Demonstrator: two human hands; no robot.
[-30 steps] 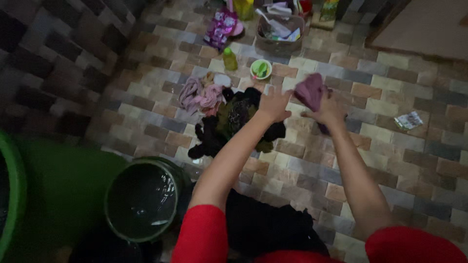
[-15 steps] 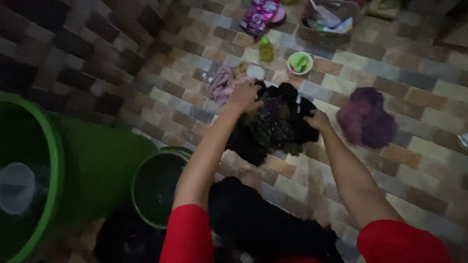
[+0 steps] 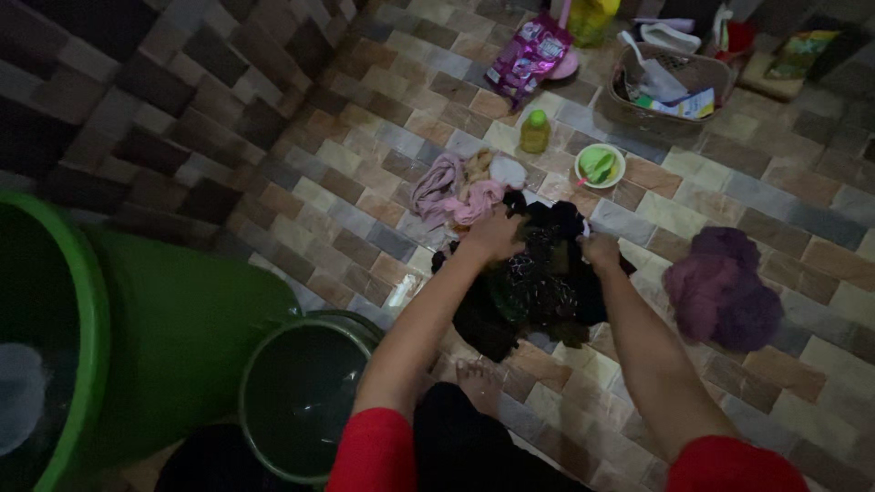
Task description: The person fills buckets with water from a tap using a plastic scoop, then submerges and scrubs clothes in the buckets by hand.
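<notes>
We are sorting laundry: our left hand [image 3: 497, 235] and right hand [image 3: 602, 250] both grip the dark pile [image 3: 533, 278] on the floor beneath them. Lifting one garment free likely comes next.

Two green tubs [image 3: 55, 337] [image 3: 301, 392], one green bottle [image 3: 534, 131], one small green bowl [image 3: 600, 165], one basket [image 3: 670, 96], three cloth heaps (dark [image 3: 538, 282], pink [image 3: 451, 191], purple [image 3: 725, 292]), two hands [image 3: 497, 235] [image 3: 602, 248].

Both hands [image 3: 547, 241] on dark clothes [image 3: 538, 282]
</notes>
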